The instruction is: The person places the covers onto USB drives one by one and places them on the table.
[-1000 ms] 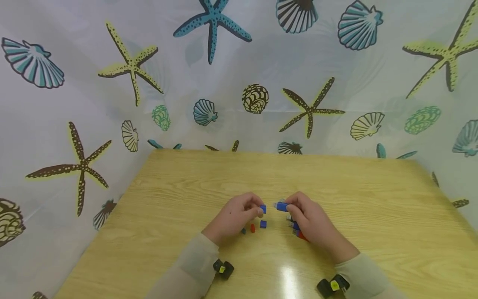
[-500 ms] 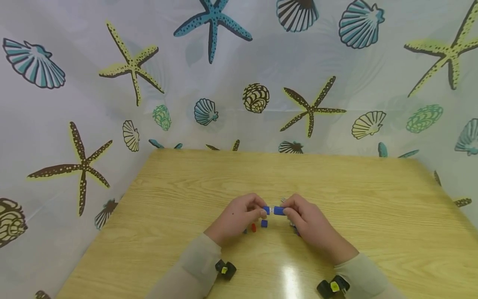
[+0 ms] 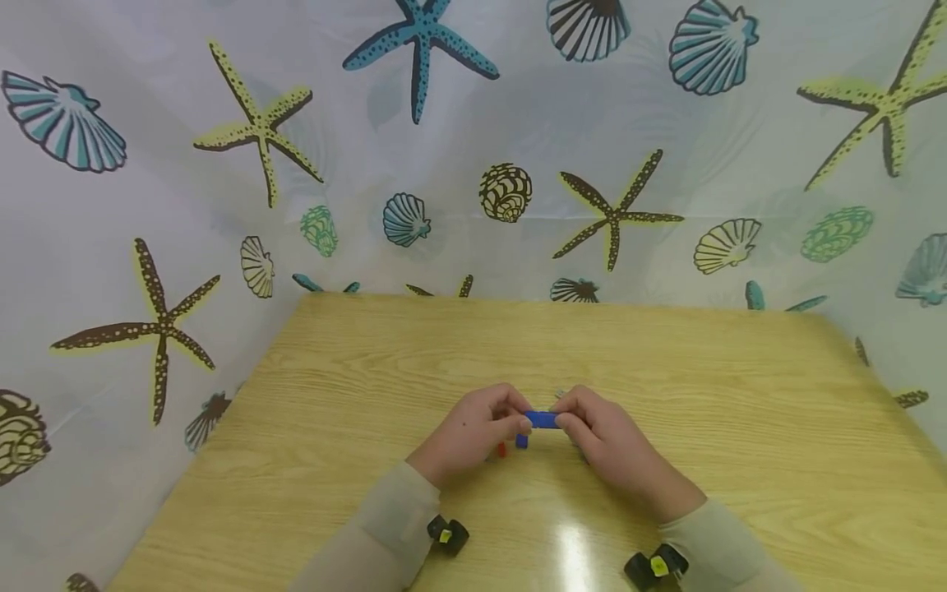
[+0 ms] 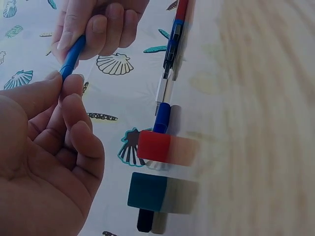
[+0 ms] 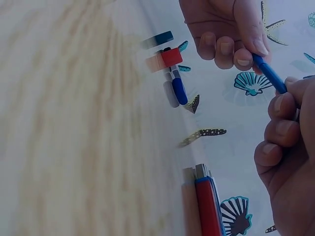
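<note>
Between my hands is a blue USB flash drive (image 3: 544, 420), held level above the table, its metal plug hidden inside the blue cap (image 5: 259, 61). My left hand (image 3: 469, 432) pinches the cap end between thumb and fingers. At the opposite end, my right hand (image 3: 617, 440) pinches the drive's body. Below the left hand lie loose caps: a red cap (image 4: 153, 146), a teal cap (image 4: 147, 191), a black cap (image 4: 145, 220) and another blue cap (image 4: 162, 118). A red flash drive (image 5: 206, 206) lies under the right hand, its metal plug bare.
More flash drives lie beside and behind the right hand, mostly covered by it; one plug (image 3: 560, 394) peeks out. The wooden table (image 3: 355, 353) runs back to a curtain (image 3: 444, 164) printed with shells and starfish.
The hands have come together: the flash drive in the right hand has moved left into the cap in the left hand. Its metal plug, bare before, is now covered.
</note>
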Action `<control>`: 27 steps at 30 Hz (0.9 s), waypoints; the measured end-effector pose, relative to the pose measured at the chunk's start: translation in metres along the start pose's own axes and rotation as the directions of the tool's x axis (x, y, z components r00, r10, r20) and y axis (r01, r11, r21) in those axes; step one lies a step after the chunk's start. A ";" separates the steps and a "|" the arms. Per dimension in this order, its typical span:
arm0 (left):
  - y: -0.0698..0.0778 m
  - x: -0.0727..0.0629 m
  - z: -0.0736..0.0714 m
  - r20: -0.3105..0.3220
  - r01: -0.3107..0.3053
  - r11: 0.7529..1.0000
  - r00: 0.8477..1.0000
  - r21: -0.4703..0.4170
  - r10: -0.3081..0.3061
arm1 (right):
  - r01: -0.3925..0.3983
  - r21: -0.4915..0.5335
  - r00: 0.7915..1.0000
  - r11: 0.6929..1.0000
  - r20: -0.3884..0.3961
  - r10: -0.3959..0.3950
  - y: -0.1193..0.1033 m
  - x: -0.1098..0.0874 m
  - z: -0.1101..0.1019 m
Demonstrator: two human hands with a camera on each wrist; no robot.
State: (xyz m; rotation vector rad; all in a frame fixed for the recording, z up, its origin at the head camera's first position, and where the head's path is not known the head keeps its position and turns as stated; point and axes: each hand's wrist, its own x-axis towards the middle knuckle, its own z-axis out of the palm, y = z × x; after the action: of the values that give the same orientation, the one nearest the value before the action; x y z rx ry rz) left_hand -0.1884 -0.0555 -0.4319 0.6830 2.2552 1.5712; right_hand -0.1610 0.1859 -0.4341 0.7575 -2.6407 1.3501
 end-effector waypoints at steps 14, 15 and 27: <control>0.012 -0.004 0.003 -0.009 0.029 0.997 1.000 -0.066 -0.029 | 0.004 0.038 1.000 0.999 0.028 -0.005 -0.008 0.000 -0.001; 0.013 -0.004 0.003 -0.010 0.030 0.997 0.999 -0.065 -0.031 | 0.005 0.035 1.000 0.999 0.031 -0.006 -0.008 0.000 0.000; 0.013 -0.002 0.005 0.002 0.025 1.000 1.000 0.010 -0.025 | 0.003 -0.019 0.999 1.000 0.042 -0.002 -0.007 0.001 0.003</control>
State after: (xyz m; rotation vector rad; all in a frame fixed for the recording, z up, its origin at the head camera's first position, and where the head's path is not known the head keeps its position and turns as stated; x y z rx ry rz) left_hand -0.1815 -0.0492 -0.4215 0.6558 2.2633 1.5478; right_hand -0.1578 0.1797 -0.4307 0.7944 -2.6794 1.3213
